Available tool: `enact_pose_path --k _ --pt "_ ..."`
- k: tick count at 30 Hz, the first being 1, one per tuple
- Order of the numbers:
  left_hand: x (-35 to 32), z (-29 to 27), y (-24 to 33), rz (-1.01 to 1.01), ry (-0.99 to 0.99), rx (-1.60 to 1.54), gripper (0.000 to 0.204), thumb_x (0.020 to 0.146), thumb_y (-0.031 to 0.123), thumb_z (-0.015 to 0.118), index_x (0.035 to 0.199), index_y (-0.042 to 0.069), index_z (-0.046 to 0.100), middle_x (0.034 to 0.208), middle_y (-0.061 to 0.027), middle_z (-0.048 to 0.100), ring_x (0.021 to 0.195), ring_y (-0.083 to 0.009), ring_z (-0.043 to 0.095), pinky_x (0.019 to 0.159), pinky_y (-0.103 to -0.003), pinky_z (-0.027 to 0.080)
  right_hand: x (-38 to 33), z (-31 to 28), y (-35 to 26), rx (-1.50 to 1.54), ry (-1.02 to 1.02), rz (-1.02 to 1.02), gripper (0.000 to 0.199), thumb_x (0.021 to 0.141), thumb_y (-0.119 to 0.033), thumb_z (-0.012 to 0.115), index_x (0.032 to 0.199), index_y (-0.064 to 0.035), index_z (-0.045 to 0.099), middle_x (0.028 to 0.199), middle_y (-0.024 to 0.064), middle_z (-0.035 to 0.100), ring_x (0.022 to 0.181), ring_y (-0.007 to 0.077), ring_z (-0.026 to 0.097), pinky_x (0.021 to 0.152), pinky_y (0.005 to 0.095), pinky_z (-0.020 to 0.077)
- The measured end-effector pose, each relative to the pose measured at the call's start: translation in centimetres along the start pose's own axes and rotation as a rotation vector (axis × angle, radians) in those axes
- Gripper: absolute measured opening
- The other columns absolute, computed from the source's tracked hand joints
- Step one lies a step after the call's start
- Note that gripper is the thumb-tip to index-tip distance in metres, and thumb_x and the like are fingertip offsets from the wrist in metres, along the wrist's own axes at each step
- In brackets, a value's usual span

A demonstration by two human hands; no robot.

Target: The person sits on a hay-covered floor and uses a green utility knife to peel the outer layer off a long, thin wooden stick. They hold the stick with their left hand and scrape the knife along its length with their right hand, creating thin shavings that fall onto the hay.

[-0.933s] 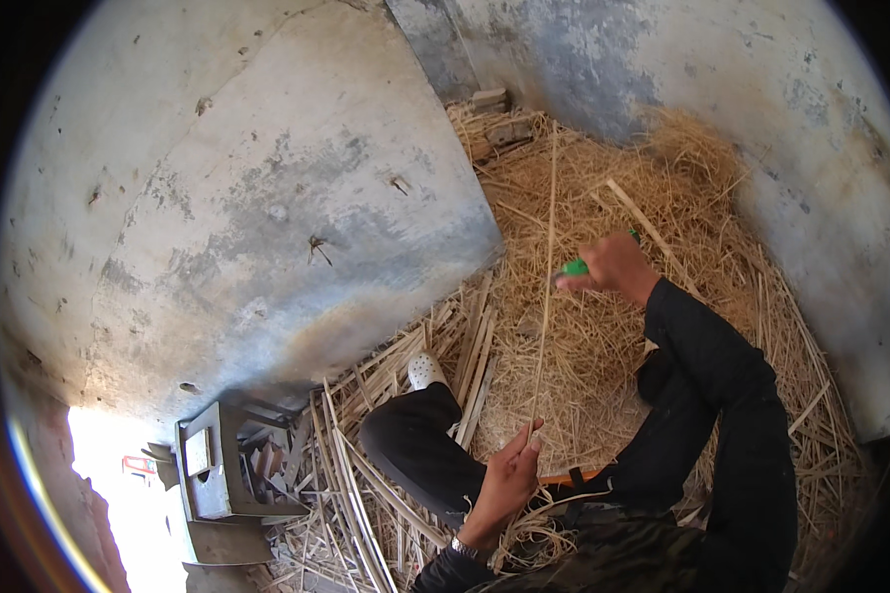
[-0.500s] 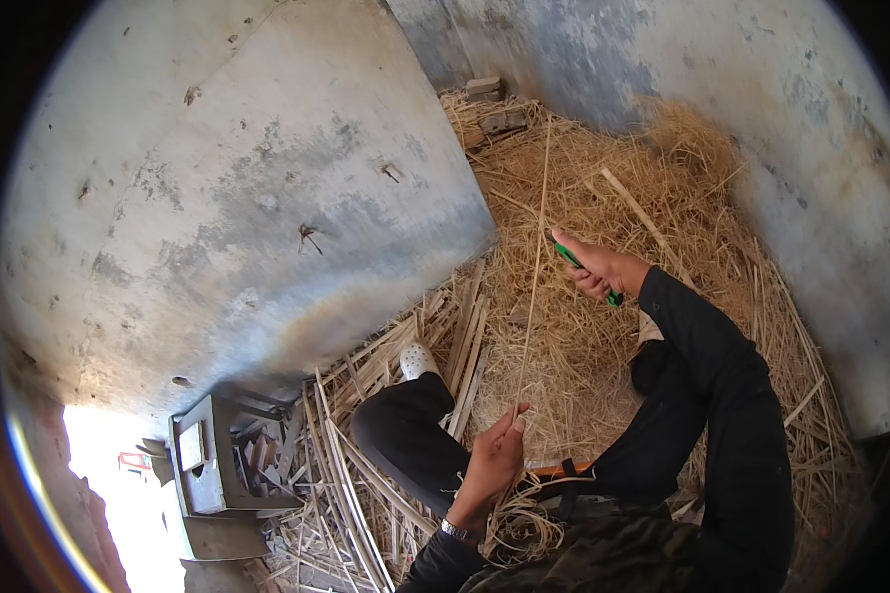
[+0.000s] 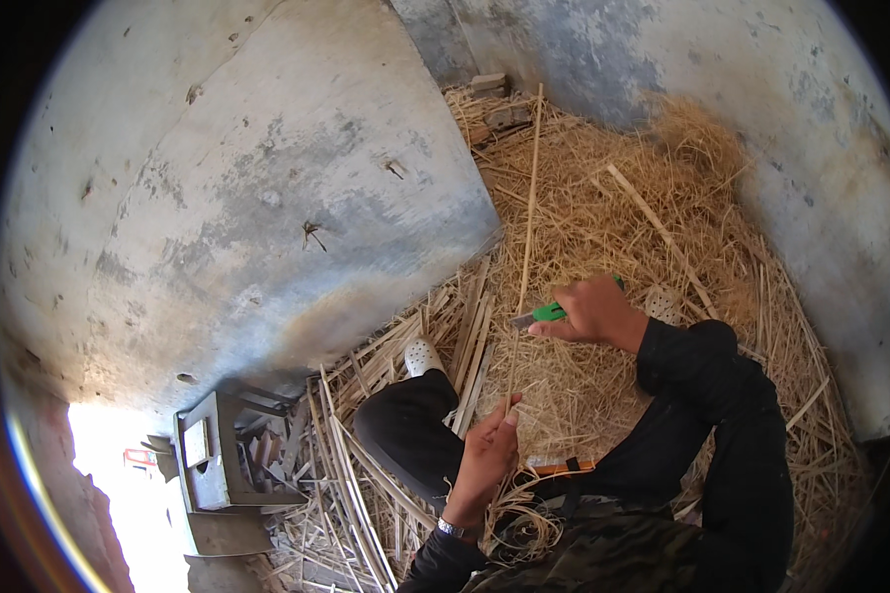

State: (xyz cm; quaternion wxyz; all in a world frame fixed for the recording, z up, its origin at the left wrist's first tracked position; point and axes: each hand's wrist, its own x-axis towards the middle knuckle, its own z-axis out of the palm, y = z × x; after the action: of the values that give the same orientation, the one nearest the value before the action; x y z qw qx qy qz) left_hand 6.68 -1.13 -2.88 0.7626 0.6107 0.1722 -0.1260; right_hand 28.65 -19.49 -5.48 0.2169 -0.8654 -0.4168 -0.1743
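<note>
My left hand [image 3: 489, 455] is closed on the near end of a long, thin cane strip [image 3: 532, 203] that runs away from me over the straw. Fingers wrapped round its green handle, my right hand [image 3: 595, 314] holds a utility knife [image 3: 548, 312]. The knife's blade lies against the strip, or just over it, a short way beyond my left hand; whether it cuts in, I cannot tell. Thin curled shavings [image 3: 526, 524] lie in my lap, beside my left wrist.
A heap of straw-like shavings [image 3: 613, 237] covers the floor to the far wall. Split strips [image 3: 356, 494] lie in a pile at left, near an old wooden cabinet [image 3: 208, 455]. A loose stick [image 3: 663, 237] rests on the heap. An orange strip [image 3: 569, 467] lies near my lap.
My right hand has drawn the knife back toward me, close to my left hand, and the blade now shows. The left hand still grips the strip, almost in place.
</note>
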Motion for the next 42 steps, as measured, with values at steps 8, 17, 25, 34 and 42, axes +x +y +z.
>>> enact_pose_path --k 8,17,25,34,42 --pt "-1.5 0.4 -2.7 0.049 -0.028 0.211 0.043 0.103 0.022 0.046 0.140 0.001 0.043 0.064 0.0106 0.033 0.057 0.0010 0.029 0.052 -0.017 0.024 2.5 -0.4 7.2 -0.081 -0.008 0.155 0.056 0.096 -0.058 0.042 0.072 -0.0093 0.051 0.048 0.0041 0.038 0.039 0.0179 0.039 0.040 0.0338 0.0352" --pt "-3.7 -1.2 -7.2 -0.100 -0.122 0.311 0.041 0.102 0.021 0.047 0.139 0.003 0.044 0.063 0.0112 0.036 0.052 0.0007 0.034 0.047 -0.018 0.026 3.2 -5.6 12.5 0.947 -0.032 1.024 0.067 0.094 -0.071 0.026 0.066 -0.0138 0.047 0.051 -0.0043 0.025 0.040 0.0090 0.015 0.041 0.0325 0.0225" --pt "0.4 -2.0 -2.1 -0.146 0.016 -0.369 0.036 0.105 0.025 0.039 0.134 0.005 0.046 0.057 0.0066 0.030 0.045 -0.0050 0.027 0.043 -0.021 0.028 -0.2 -0.8 6.1 0.297 0.058 0.265 0.067 0.089 -0.069 0.045 0.058 -0.0115 0.056 0.044 0.0031 0.034 0.038 0.0165 0.035 0.040 0.0332 0.0309" --pt "-0.7 1.4 0.4 -0.146 -0.008 -0.226 0.038 0.105 0.025 0.040 0.136 0.005 0.044 0.057 0.0069 0.030 0.046 -0.0038 0.027 0.045 -0.020 0.028 -0.8 0.4 -0.2 0.015 -0.037 0.012 0.074 0.079 -0.078 0.049 0.049 -0.0115 0.052 0.037 0.0040 0.038 0.030 0.0176 0.040 0.034 0.0358 0.0318" --pt "-2.0 1.3 -0.3 -0.092 -0.019 -0.096 0.038 0.104 0.020 0.042 0.138 0.002 0.043 0.062 0.0092 0.031 0.050 -0.0007 0.027 0.045 -0.018 0.025 -1.5 1.6 -0.5 -0.032 0.059 0.001 0.075 0.082 -0.081 0.038 0.048 -0.0153 0.048 0.038 -0.0011 0.034 0.030 0.0141 0.034 0.032 0.0350 0.0265"
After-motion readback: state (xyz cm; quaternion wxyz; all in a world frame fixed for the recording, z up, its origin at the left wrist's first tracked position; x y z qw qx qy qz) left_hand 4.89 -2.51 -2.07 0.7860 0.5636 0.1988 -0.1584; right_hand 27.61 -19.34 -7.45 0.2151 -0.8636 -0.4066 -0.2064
